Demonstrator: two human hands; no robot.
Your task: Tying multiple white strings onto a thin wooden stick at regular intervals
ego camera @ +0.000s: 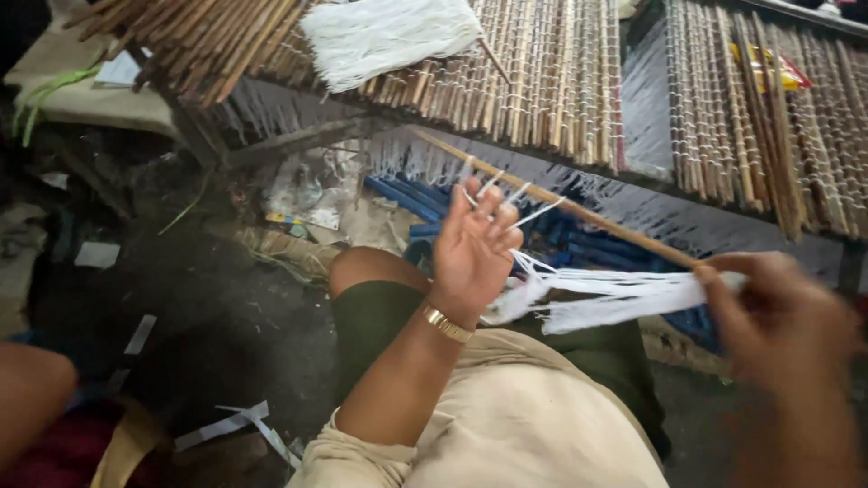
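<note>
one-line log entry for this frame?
left hand: threads over fingers | right hand: grips white thread bundle, blurred | stick: slanted between hands, under the mat

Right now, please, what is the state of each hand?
Left hand: open, fingers spread, white strings looped across them.
Right hand: closed, pinching the white string bundle; blurred.
</note>
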